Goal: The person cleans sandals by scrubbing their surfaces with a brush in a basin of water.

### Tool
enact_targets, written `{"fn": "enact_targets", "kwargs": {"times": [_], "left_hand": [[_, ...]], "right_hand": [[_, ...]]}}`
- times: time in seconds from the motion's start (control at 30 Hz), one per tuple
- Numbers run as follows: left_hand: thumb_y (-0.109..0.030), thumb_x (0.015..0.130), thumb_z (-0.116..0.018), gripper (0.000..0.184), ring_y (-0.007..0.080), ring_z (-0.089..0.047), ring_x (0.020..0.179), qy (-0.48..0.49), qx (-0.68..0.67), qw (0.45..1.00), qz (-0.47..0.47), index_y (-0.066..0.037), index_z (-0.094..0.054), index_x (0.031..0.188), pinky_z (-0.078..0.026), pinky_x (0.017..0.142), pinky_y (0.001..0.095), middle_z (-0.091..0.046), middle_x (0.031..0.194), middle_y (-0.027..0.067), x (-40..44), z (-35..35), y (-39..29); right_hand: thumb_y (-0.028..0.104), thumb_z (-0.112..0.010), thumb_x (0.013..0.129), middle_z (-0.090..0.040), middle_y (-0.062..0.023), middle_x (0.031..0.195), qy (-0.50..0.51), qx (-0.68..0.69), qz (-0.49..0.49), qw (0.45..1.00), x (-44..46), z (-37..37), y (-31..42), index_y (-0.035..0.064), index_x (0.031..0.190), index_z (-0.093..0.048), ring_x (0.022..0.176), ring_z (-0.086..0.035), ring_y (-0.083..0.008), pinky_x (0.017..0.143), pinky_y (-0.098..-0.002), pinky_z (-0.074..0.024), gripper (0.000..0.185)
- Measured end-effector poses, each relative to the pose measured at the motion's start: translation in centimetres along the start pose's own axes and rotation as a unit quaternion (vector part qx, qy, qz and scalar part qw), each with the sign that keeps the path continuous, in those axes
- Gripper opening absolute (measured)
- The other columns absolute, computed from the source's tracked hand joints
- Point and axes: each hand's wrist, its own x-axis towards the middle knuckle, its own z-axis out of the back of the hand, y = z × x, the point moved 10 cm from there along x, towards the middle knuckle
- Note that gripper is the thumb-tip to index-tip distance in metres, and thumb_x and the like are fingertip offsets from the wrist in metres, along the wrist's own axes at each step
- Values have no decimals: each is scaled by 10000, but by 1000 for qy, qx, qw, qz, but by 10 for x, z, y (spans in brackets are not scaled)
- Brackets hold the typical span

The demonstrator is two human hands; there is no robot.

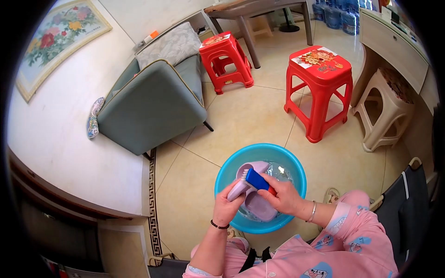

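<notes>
Over a round blue basin (301, 176), my left hand (225, 204) is closed around a lilac plastic slipper (237, 190). My right hand (285, 198) grips a scrub brush (257, 180) with a blue head, a red part of its handle and pale bristles. Those bristles touch or nearly touch the slipper's edge. More lilac plastic (261, 206) shows below and behind my hands, inside the basin; whether it is a second slipper I cannot tell. Sudsy water (280, 172) lies in the basin.
Two red plastic stools (320, 67) (222, 58) stand ahead on the tiled floor. A grey-green armchair (150, 106) is at left. To the right are a beige stool (382, 109) and a desk (394, 44). A dark folding chair (412, 204) is close by my right side.
</notes>
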Motion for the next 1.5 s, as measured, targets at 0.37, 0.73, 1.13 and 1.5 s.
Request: {"fn": "enact_targets", "kwargs": {"times": [0.37,0.73,1.13,1.5], "left_hand": [[-44,898,-550,403,311,-584,1137,34,-282,956,73,33,-490,1288,-526,935,475,-583,1240,170,2,-8,18],[-313,980,-498,472,358,-468,1262,22,-393,913,107,-45,-424,1361,-384,1043,580,-507,1347,161,2,-15,31],[-424,966,-492,593,371,-387,1322,12,-431,897,91,-55,-360,1411,-347,1063,601,-421,1422,170,3,-12,26],[-486,914,-523,613,394,-347,1343,-15,-451,885,114,-98,-432,1380,-257,1080,656,-417,1436,158,2,-15,36]], "right_hand": [[326,-574,925,-658,-223,827,-71,-9,-62,996,8,-1,-40,126,1265,-499,738,-642,-420,620,-483,-508,401],[327,-568,922,-659,-223,802,14,-27,-62,998,0,-28,-29,72,1292,-435,726,-646,-424,627,-494,-515,469],[296,-577,921,-642,-257,938,-25,18,-181,983,7,-11,-78,24,1188,-562,915,-632,-400,769,-444,-500,382],[323,-566,920,-650,-230,783,56,-73,-40,995,-1,-35,-27,59,1292,-446,714,-639,-430,624,-503,-510,471]]}}
